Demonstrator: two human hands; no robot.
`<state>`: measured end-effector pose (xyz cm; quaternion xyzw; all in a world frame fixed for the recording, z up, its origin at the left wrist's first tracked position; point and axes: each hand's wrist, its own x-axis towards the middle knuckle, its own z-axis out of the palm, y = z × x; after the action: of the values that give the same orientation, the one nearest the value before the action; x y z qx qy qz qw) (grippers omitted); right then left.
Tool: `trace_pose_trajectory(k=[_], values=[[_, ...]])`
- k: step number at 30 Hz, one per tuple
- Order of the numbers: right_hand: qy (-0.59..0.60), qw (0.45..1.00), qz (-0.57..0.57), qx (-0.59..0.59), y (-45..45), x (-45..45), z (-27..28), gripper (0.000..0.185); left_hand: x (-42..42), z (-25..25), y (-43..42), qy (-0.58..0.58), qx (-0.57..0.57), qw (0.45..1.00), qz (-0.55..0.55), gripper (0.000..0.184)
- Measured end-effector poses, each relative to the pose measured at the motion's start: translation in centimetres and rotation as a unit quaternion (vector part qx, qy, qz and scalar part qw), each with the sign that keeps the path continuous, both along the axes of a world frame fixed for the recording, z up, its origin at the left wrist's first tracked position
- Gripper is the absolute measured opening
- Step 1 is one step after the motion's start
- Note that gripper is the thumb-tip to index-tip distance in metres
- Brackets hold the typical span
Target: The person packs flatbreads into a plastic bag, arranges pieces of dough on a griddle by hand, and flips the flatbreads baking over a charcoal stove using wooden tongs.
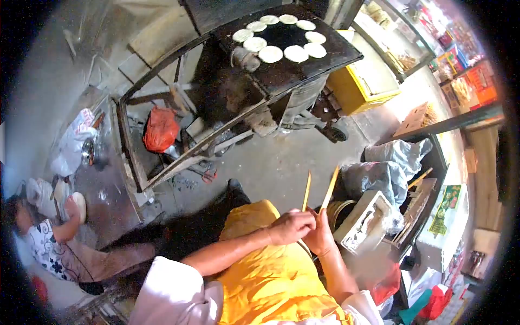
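Two thin, flat yellow sticks rise from my hands in front of the orange apron (254,260). My left hand (292,226) has its fingers curled in, close to the foot of the left yellow stick (307,189). My right hand (319,235) is closed around the lower end of the right yellow stick (330,187). Both hands touch each other, and their fingers cover the sticks' lower ends. Whether the sticks join there I cannot tell.
Flat round dough pieces (296,53) lie in a ring on a black griddle top (336,51), beside a metal pot (245,59). At left, another person's hand (73,206) touches dough on a table (108,189). Grey plastic bags (374,179) and a foam box (365,222) stand right.
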<state>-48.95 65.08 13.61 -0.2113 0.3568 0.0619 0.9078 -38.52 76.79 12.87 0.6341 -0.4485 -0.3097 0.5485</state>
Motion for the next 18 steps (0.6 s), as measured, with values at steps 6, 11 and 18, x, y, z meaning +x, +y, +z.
trace_pose_trajectory(k=[6,11,18], values=[[0.068,0.991,-0.103,0.041,-3.9,-1.6,-4.0,0.04,1.6,0.4,-1.5,-0.015,0.002,0.998,-0.056,0.016],[0.073,0.973,-0.037,-0.214,-5.2,2.7,-1.2,0.039,11.0,-2.6,0.7,0.225,0.149,0.954,0.132,0.017],[0.097,0.893,0.147,-0.415,-6.2,14.2,-2.6,0.056,31.3,-5.1,3.6,0.146,0.087,0.927,0.334,0.021]])
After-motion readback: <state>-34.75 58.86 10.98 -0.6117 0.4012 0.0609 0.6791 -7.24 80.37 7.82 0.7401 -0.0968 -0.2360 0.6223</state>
